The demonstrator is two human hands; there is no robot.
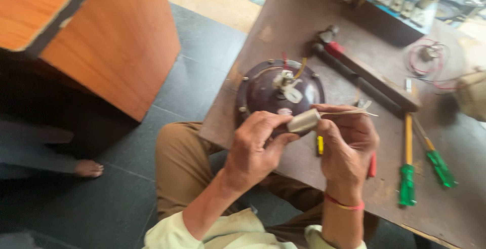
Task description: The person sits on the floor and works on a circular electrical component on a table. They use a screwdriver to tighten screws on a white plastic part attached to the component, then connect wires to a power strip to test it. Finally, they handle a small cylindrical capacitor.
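pale sleeve [304, 121] between both hands' grips

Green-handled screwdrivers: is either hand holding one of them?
No. Both green-handled screwdrivers lie on the table, while the left hand and right hand hold a small pale cylinder.

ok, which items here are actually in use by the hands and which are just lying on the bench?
In use:
- small pale cylindrical part, pinched by left hand and right hand
- round dark motor housing just behind the hands

Lying about:
- two green-handled screwdrivers
- hammer
- red wire coil
- switch board
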